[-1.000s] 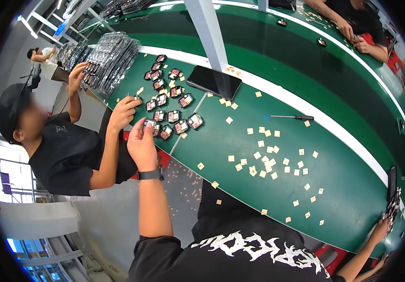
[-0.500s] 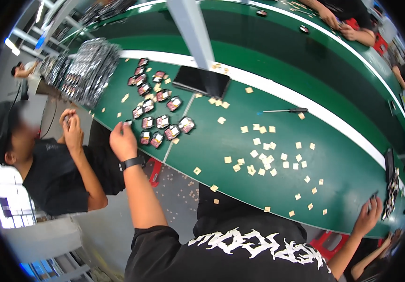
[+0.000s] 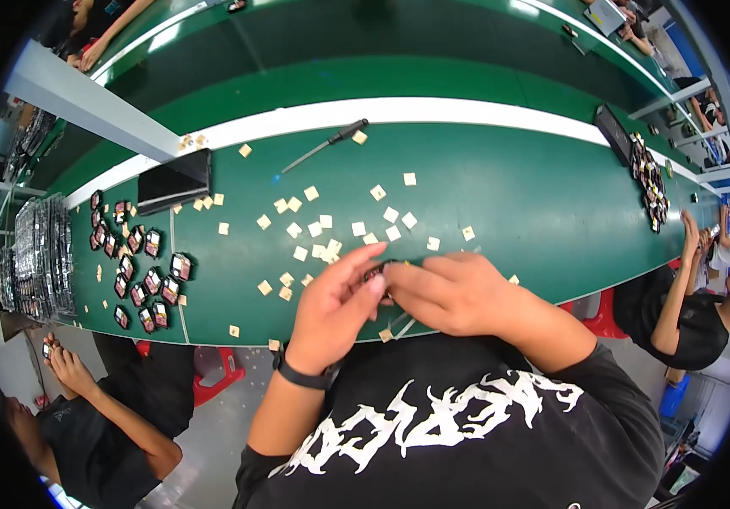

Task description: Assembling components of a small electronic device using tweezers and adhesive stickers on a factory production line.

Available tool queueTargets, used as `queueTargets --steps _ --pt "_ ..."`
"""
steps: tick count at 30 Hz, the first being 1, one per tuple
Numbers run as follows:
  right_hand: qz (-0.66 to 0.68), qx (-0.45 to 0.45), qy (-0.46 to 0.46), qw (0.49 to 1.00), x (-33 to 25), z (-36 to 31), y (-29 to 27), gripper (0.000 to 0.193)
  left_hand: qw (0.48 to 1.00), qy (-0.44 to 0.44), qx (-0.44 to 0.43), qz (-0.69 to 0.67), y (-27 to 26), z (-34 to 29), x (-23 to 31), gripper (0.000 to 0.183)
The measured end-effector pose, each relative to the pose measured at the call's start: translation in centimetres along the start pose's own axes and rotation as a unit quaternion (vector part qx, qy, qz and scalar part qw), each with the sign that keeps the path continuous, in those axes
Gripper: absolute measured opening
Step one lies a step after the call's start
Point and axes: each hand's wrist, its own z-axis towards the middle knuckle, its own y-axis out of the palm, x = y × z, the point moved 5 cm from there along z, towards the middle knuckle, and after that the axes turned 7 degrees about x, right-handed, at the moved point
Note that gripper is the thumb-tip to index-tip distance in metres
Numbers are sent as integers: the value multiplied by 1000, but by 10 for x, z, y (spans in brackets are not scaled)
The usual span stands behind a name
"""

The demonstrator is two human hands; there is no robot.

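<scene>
In front of my chest, over the near edge of the green table (image 3: 501,195), my two hands meet. A small black piece (image 3: 373,273) with a reddish patch shows between the fingers, mostly hidden. My left hand (image 3: 331,301) pinches it between thumb and fingers, with a dark band around the wrist. Curled against its other side are the fingertips of my right hand (image 3: 458,293), covering much of it. Small cream square pieces (image 3: 358,229) lie scattered just beyond my hands. At the left sits a group of small black-cased units (image 3: 153,280) with pink and white faces.
A screwdriver (image 3: 323,146) lies toward the table's far side. At the left are a black tray (image 3: 174,181), a grey post (image 3: 94,102) and stacked silvery packs (image 3: 43,254). A pile of black parts (image 3: 649,182) lies far right. Co-workers sit on both sides.
My left hand has come from beside the black-cased units, and my right from near the pile of black parts, to meet in front of me. The view has turned right.
</scene>
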Motion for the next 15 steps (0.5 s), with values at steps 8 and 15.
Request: queueTargets --steps 8,15 --pt "73 59 360 928 29 -37 -4 21 997 22 75 -18 3 20 -12 42" --pt "143 28 388 910 27 -61 12 16 989 40 136 41 12 20 -18 37"
